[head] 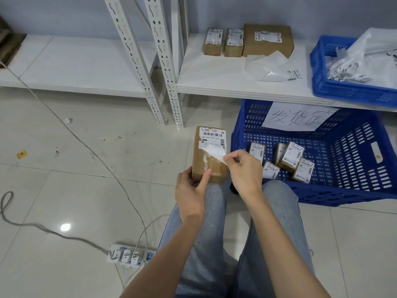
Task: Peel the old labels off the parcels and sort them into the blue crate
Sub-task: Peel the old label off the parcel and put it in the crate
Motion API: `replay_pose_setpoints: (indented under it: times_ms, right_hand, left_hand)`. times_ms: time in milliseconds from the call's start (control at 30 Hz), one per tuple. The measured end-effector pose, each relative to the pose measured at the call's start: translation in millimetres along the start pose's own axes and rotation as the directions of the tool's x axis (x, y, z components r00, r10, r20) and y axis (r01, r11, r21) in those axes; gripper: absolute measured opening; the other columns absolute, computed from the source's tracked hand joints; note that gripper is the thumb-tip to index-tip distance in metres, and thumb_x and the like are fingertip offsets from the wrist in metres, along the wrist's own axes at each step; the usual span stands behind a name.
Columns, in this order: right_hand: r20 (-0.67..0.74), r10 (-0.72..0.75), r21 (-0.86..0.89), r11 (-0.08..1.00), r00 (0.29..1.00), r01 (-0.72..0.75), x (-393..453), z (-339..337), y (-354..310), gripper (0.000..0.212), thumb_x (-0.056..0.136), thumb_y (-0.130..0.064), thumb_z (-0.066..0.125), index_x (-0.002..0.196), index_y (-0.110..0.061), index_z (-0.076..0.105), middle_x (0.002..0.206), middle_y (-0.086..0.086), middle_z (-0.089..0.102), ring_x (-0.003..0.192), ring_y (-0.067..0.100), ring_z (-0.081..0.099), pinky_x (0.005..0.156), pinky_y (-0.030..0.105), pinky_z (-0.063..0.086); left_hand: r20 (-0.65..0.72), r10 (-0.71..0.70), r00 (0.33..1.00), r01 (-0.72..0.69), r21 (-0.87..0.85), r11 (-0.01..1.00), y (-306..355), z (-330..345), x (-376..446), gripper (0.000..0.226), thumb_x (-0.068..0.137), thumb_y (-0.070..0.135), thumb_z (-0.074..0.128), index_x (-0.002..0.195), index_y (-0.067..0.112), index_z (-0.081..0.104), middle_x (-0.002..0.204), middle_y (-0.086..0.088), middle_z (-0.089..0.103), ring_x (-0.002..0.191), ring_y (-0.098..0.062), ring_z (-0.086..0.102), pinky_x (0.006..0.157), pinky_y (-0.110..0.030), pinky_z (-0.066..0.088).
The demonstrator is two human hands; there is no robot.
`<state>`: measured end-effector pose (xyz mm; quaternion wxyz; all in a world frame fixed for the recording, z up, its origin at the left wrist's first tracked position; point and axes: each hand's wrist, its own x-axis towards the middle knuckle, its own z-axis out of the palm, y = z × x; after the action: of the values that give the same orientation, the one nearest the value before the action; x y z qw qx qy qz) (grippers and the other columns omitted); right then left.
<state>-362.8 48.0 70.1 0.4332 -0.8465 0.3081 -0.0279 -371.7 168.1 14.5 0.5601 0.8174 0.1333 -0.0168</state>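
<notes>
Pale glossy floor tiles run beneath a white metal shelf, where three brown boxes stand at the back and a smaller blue basket holds plastic bags. On the floor below sits the blue crate with a handwritten paper sign on its far wall and five small labelled parcels inside. Just left of the crate, the left hand grips the lower end of a brown parcel held over a denim-clad knee. The right hand pinches the lifted corner of the white label, which is partly curled away from the cardboard. A power strip with plugged chargers lies on the tiles at left.
</notes>
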Motion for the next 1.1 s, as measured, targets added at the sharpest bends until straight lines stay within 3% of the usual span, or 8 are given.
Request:
replay_pose_setpoints:
  times_ms: [167,267,367,533,800,933,1000,1100]
  right_hand:
    - [0.089,0.027,0.202,0.978,0.996,-0.045,-2.3,-1.5,2.3,0.03,0.089,-0.05,0.057,0.109,-0.029,0.058,0.102,-0.01,0.07,0.094,0.01,0.065,0.089,0.037,0.049]
    - [0.103,-0.057,0.055,0.997,0.993,0.052,-3.7,-0.1,7.3,0.016,0.084,-0.035,0.07,0.095,-0.03,0.059,0.11,-0.012,0.068,0.1,0.008,0.064,0.087,0.032,0.05]
    - [0.038,-0.1,-0.028,0.994,0.994,0.101,-5.4,1.6,4.2,0.004,0.093,-0.02,0.062,0.091,-0.018,0.065,0.102,-0.002,0.07,0.093,0.012,0.064,0.08,0.021,0.044]
    - [0.027,-0.043,-0.048,0.998,0.999,0.044,-0.6,-0.4,-0.9,0.014,0.096,-0.025,0.057,0.098,-0.014,0.066,0.1,-0.001,0.07,0.096,0.017,0.063,0.091,0.037,0.048]
    - [0.029,0.062,0.073,0.995,0.998,-0.064,6.2,0.5,2.5,0.017,0.093,-0.03,0.058,0.095,-0.015,0.067,0.096,-0.004,0.07,0.092,0.018,0.066,0.093,0.043,0.049]
    - [0.1,0.154,0.232,0.957,0.983,-0.174,5.8,0.3,-8.2,0.04,0.093,-0.056,0.043,0.107,-0.021,0.055,0.106,-0.004,0.065,0.099,0.018,0.061,0.093,0.043,0.047]
    - [0.087,0.078,0.192,0.977,0.993,-0.093,5.5,1.6,-16.1,0.044,0.09,-0.064,0.045,0.114,-0.027,0.05,0.118,-0.007,0.055,0.11,0.016,0.052,0.095,0.039,0.041]
    - [0.012,-0.161,-0.067,0.985,0.987,0.162,12.9,13.3,-26.9,0.037,0.079,-0.051,0.068,0.107,-0.029,0.058,0.135,-0.004,0.041,0.125,0.017,0.041,0.1,0.039,0.04]
  left_hand:
    - [-0.007,-0.021,1.0,0.021,-0.005,1.0,0.7,-1.1,0.8,0.046,0.086,0.051,0.066,0.107,0.01,0.069,0.096,0.004,0.064,0.078,0.01,0.059,0.068,0.001,0.041]
    - [-0.005,0.0,1.0,0.0,-0.001,1.0,0.3,-1.4,0.1,0.046,0.085,0.049,0.067,0.107,0.009,0.069,0.095,0.002,0.064,0.079,0.013,0.058,0.067,0.0,0.041]
    - [0.0,0.008,1.0,-0.008,0.017,1.0,0.4,-1.4,-0.3,0.046,0.086,0.049,0.067,0.109,0.009,0.069,0.096,0.002,0.064,0.078,0.006,0.061,0.069,0.0,0.042]
    - [0.008,0.006,1.0,-0.006,0.008,1.0,-0.1,-1.7,0.8,0.046,0.085,0.048,0.068,0.111,0.01,0.069,0.098,0.004,0.063,0.079,0.012,0.059,0.069,0.0,0.041]
    - [0.021,0.023,1.0,-0.023,0.029,0.999,0.9,-0.9,0.0,0.053,0.084,0.052,0.067,0.119,0.012,0.066,0.103,0.008,0.062,0.079,0.011,0.06,0.071,0.001,0.042]
    - [0.005,0.016,1.0,-0.016,0.033,0.999,0.4,-0.4,1.2,0.054,0.083,0.057,0.063,0.113,0.012,0.068,0.099,0.006,0.063,0.081,0.016,0.056,0.07,0.0,0.041]
    - [0.009,0.022,1.0,-0.022,0.039,0.999,0.3,-0.3,0.9,0.055,0.084,0.056,0.064,0.115,0.011,0.068,0.1,0.006,0.062,0.081,0.018,0.055,0.071,0.0,0.041]
    - [0.015,0.029,0.999,-0.029,0.046,0.999,-0.2,0.1,0.0,0.051,0.086,0.049,0.067,0.118,0.009,0.066,0.1,0.007,0.061,0.08,0.018,0.056,0.07,0.0,0.04]
